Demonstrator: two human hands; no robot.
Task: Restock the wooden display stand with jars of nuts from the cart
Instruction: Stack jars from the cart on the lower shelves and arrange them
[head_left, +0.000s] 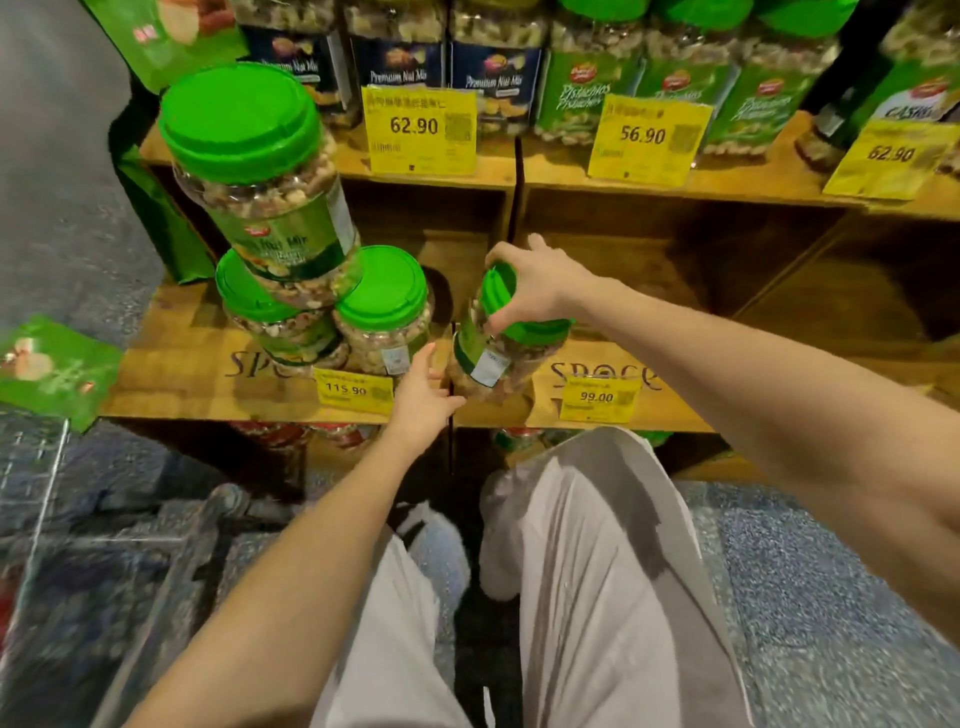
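1. Right hand (540, 280): fingers clamped round the lid (537, 331) of the jar (483, 364).
2. Jar hangs below them, tilted, with its base down-left.
3. Left hand (421, 400): fingers apart, just beside the base and nearer to steady it.
4. Shelf (176, 364) right underneath.

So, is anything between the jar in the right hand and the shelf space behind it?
Nothing visible. The shelf behind the jar is bare wood; the other jars stand to its left.
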